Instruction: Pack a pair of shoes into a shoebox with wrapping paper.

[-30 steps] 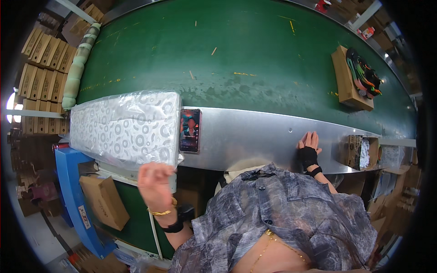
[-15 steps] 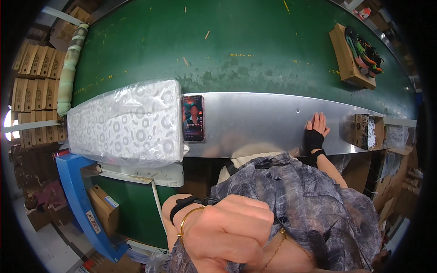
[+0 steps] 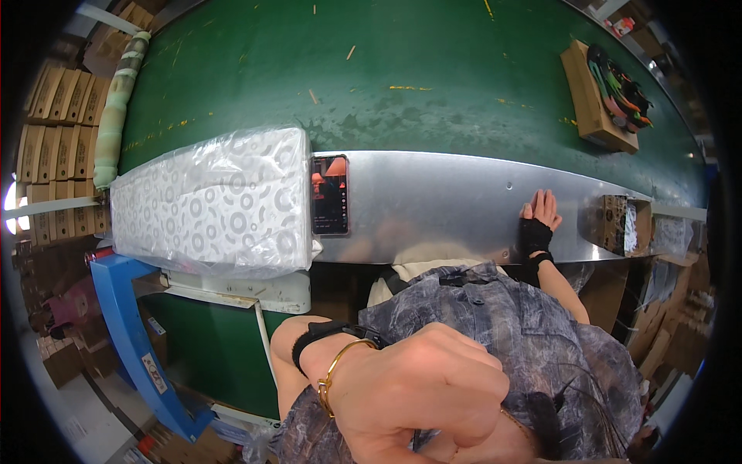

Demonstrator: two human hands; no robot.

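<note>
one left hand [image 3: 429,387] raised, fingers curled | right hand [image 3: 539,223] flat on metal strip [image 3: 433,201], fingers spread

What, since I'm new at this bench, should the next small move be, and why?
Perhaps move the raised, curled left hand to the plastic-wrapped patterned package: it lies untouched on that side, while the right hand rests on the metal strip.

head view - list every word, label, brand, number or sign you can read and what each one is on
No text reads clearly enough to quote.
Smartphone: small lines and icons on its screen, too small to read.
White label on the blue frame: dark marks, too small to read.
Stacked cardboard boxes at left: dark print, too blurred to read.
Small open cardboard box at right: dark print, too small to read.
</note>
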